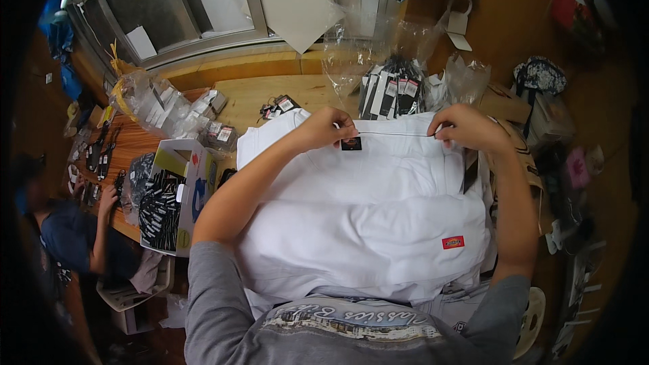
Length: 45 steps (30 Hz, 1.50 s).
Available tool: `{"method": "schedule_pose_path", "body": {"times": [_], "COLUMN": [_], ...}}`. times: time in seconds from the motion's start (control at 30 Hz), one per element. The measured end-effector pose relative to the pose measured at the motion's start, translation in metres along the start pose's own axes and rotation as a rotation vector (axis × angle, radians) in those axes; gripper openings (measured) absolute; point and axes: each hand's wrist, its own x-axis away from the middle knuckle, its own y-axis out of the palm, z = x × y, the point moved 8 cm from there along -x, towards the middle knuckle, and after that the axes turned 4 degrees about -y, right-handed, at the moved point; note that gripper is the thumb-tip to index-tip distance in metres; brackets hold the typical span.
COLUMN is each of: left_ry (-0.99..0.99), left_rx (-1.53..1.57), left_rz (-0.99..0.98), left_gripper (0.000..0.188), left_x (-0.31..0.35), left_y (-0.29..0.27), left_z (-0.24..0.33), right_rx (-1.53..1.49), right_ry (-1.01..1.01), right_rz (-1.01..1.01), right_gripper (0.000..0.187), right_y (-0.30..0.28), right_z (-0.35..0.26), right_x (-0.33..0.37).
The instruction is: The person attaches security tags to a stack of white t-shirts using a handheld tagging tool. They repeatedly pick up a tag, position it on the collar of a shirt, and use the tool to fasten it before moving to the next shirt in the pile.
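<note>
A stack of folded white garments [378, 223] lies before me, reaching close to my chest. My left hand [324, 128] is closed in a pinch at the far edge of the top garment. Level with it, my right hand [466, 128] pinches too. A thin dark cord [395, 134] runs nearly straight from one hand's fingertips to the other's, across the white cloth. Just below my left fingertips is a small black label [351, 144]. A red label [453, 242] sits on the cloth nearer me, at the right.
Bundles of black and white tags [392, 91] lie beyond the garments. At left stand a carton of black tags [162, 209] and a clear bag of white pieces [159, 105]. Another person [84, 233] sits at far left, a hand on the table. A window [182, 0] is behind.
</note>
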Motion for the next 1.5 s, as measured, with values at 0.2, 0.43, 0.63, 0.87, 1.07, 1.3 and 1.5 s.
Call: {"method": "schedule_pose_path", "body": {"times": [0.2,0.43,0.63,0.87,1.07,1.3,1.5], "left_ry": [0.022,0.04,0.225,0.313,0.348,0.123,-0.091], "left_rx": [-0.183,0.027,-0.193,-0.683,-0.695,-0.519,-0.172], "left_rz": [0.097,0.227,0.33,0.338,0.282,0.324,0.313], "left_gripper": [0.017,0.017,0.018,0.016,0.014,0.014,0.013], "left_x": [-0.016,-0.005,-0.002,-0.002,0.004,-0.004,-0.005], "left_y": [0.024,0.012,0.015,0.023,0.029,0.011,-0.003], "left_z": [-0.033,-0.028,-0.016,-0.016,-0.005,-0.024,-0.044], "right_rx": [0.358,-0.375,-0.519,-0.238,-0.155,-0.165,-0.09], "right_ry": [-0.436,-0.252,-0.179,-0.138,-0.146,-0.15,-0.146], "right_rz": [0.602,0.485,0.499,0.598,0.628,0.628,0.567], "right_gripper": [0.026,0.016,0.007,0.009,0.008,0.009,0.01], "right_y": [0.057,0.08,0.071,0.067,0.068,0.064,0.068], "right_z": [-0.046,-0.01,0.023,0.01,0.001,-0.006,-0.012], "right_x": [-0.042,-0.09,-0.087,-0.077,-0.075,-0.072,-0.081]}}
